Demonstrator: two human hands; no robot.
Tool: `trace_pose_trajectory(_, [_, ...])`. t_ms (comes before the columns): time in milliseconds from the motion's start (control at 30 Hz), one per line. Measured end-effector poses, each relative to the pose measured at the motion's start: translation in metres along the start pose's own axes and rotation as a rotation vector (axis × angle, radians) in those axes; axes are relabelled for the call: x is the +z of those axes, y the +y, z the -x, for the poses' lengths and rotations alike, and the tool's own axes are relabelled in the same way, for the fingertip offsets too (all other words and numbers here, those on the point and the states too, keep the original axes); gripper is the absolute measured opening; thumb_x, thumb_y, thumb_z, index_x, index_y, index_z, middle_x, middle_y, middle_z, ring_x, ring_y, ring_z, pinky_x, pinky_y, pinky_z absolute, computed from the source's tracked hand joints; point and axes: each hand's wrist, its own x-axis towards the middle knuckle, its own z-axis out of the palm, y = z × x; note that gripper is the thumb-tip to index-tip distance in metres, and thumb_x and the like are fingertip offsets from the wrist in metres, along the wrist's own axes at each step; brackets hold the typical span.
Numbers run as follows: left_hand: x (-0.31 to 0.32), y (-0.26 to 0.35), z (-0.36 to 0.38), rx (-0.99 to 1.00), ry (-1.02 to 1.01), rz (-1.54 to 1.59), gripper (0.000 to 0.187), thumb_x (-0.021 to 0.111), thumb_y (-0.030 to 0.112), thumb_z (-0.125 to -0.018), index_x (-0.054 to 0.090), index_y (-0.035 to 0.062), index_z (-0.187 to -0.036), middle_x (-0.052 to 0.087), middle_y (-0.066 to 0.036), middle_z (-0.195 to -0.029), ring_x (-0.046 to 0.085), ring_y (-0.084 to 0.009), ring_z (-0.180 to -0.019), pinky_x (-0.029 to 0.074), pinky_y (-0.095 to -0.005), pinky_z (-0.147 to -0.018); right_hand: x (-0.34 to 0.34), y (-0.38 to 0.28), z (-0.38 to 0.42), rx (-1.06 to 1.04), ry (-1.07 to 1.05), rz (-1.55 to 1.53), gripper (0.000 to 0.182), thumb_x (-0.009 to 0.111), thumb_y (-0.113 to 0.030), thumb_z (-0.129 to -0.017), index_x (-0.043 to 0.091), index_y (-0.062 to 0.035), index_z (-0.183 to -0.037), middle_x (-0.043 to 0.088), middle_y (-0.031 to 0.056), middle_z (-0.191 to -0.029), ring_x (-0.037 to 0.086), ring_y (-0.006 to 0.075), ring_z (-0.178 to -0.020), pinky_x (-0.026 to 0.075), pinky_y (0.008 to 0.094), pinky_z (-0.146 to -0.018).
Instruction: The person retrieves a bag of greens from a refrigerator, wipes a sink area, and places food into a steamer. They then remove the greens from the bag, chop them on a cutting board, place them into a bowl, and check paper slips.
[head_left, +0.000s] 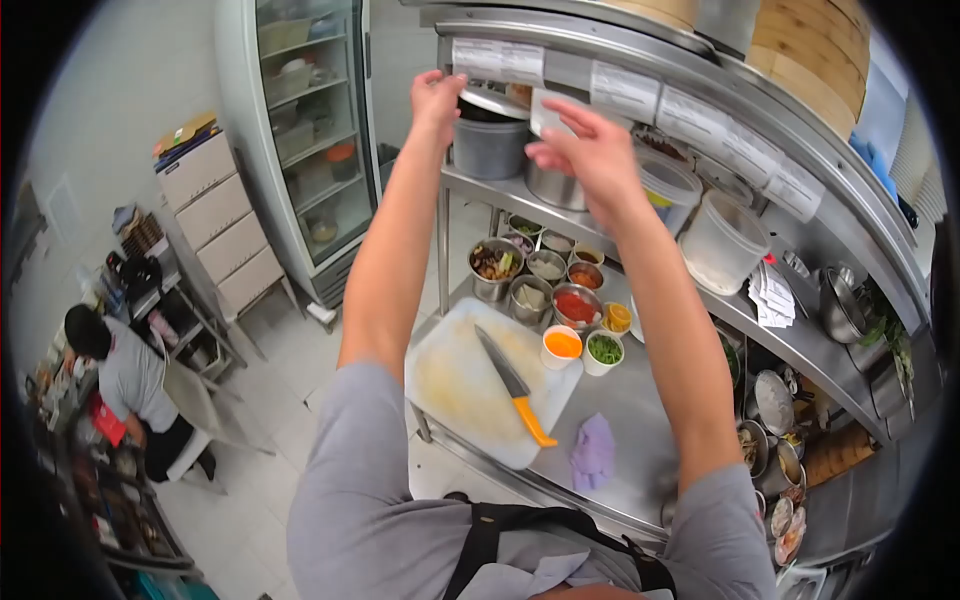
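My left hand (pixel 435 103) is raised to the shelf, its fingers closed on the edge of a pale lid (pixel 496 102). The lid sits tilted over a grey round container (pixel 488 150). My right hand (pixel 590 150) is up beside it, fingers apart, in front of a steel pot (pixel 555 187) and a white panel (pixel 548 114). Below, a knife (pixel 515 385) with an orange handle lies on the white cutting board (pixel 450 375). Near the board stand a cup of orange liquid (pixel 562 346) and a cup of chopped greens (pixel 604 353).
Several steel bowls of ingredients (pixel 548 265) stand behind the board. A purple cloth (pixel 593 452) lies on the steel counter (pixel 640 440). Clear tubs (pixel 722 240) line the shelf at right. A co-worker (pixel 135 370) sits at far left, near a glass-door fridge (pixel 315 130).
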Motion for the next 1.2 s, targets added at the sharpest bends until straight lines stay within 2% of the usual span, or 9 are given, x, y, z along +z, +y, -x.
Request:
trace_pose_trajectory(100, [0.003,0.003,-0.019,0.177,-0.021,0.034,0.052,0.073,0.007,-0.072,0.044,-0.002,-0.114,0.06,-0.015,-0.102,0.056,-0.0182,-0.084,0.044,-0.0304,-0.069,0.039,0.014,-0.059,-0.094,0.202,-0.013,0.037,0.058,0.0,-0.084,0.052,0.0045,-0.121,0.062,0.0143,-0.093,0.065,0.0174,-0.07,0.052,0.0235,-0.058])
trace_pose_trajectory(267, [-0.022,0.012,-0.028,-0.101,-0.186,0.222,0.044,0.067,0.004,-0.079,0.044,-0.0004,-0.116,0.06,-0.016,-0.097,0.058,-0.0234,-0.082,0.042,-0.0352,-0.068,0.047,0.03,-0.081,-0.189,0.5,0.075,0.018,0.055,0.004,-0.084,0.059,0.0099,-0.1,0.06,0.0141,-0.087,0.065,0.02,-0.061,0.051,0.0242,-0.049])
trace_pose_trajectory(433, [-0.027,0.002,-0.003,-0.19,-0.368,0.473,0.039,0.061,0.0,-0.084,0.041,-0.0024,-0.117,0.058,-0.019,-0.103,0.06,-0.0282,-0.091,0.048,-0.0436,-0.076,0.029,0.03,-0.029,-0.307,0.731,0.168,0.018,0.055,0.003,-0.084,0.059,0.0111,-0.1,0.06,0.0136,-0.085,0.063,0.0185,-0.056,0.048,0.0235,-0.047])
trace_pose_trajectory(667, [0.036,-0.018,0.056,-0.045,-0.385,0.673,0.033,0.058,-0.002,-0.086,0.04,0.0001,-0.114,0.061,-0.012,-0.093,0.062,-0.019,-0.078,0.056,-0.0324,-0.061,0.012,0.02,-0.017,-0.262,0.767,0.366,0.022,0.054,0.002,-0.081,0.061,0.0088,-0.1,0.061,0.0097,-0.076,0.06,0.0125,-0.054,0.044,0.0219,-0.046])
trace_pose_trajectory(767, [0.046,-0.018,0.061,0.09,-0.306,0.677,0.032,0.057,-0.002,-0.085,0.041,-0.0001,-0.113,0.06,-0.011,-0.093,0.062,-0.018,-0.078,0.056,-0.0315,-0.059,0.005,0.014,-0.026,-0.289,0.78,0.399,0.023,0.054,-0.002,-0.08,0.062,0.0064,-0.099,0.064,0.0105,-0.07,0.064,0.0145,-0.054,0.048,0.0241,-0.046])
trace_pose_trajectory(900, [0.043,-0.006,0.065,0.326,-0.212,0.682,0.032,0.058,-0.002,-0.084,0.041,-0.0037,-0.111,0.058,-0.014,-0.094,0.063,-0.0219,-0.077,0.058,-0.036,-0.056,0.003,0.011,-0.023,-0.376,0.699,0.4,0.022,0.056,-0.001,-0.082,0.059,0.0069,-0.102,0.064,0.0119,-0.081,0.064,0.0145,-0.054,0.048,0.0238,-0.047])
trace_pose_trajectory(1067, [0.047,-0.009,0.062,0.195,-0.271,0.413,0.028,0.058,-0.002,-0.084,0.041,-0.0056,-0.106,0.059,-0.014,-0.088,0.063,-0.0224,-0.07,0.057,-0.0338,-0.048,-0.003,0.01,-0.026,-0.442,0.66,0.321,0.026,0.058,0.0,-0.081,0.058,0.0053,-0.107,0.061,0.0112,-0.081,0.061,0.0134,-0.054,0.045,0.0225,-0.046])
trace_pose_trajectory(1133, [0.058,-0.01,0.056,0.247,-0.219,0.456,0.026,0.058,-0.001,-0.084,0.042,-0.0048,-0.104,0.058,-0.013,-0.087,0.063,-0.0214,-0.07,0.057,-0.0337,-0.048,-0.005,0.002,-0.011,-0.59,0.681,1.093,0.033,0.063,-0.003,-0.078,0.059,-0.0005,-0.11,0.062,0.0115,-0.085,0.06,0.0136,-0.056,0.047,0.0245,-0.05])
trace_pose_trajectory(1200, [0.065,-0.022,0.039,0.404,-0.145,0.272,0.026,0.064,0.001,-0.081,0.047,-0.0005,-0.1,0.055,-0.009,-0.09,0.056,-0.0139,-0.075,0.048,-0.0252,-0.061,0.008,-0.007,0.03,-0.522,0.592,1.006,0.037,0.066,-0.007,-0.074,0.06,-0.005,-0.111,0.064,0.0121,-0.092,0.06,0.0152,-0.06,0.049,0.0263,-0.055])
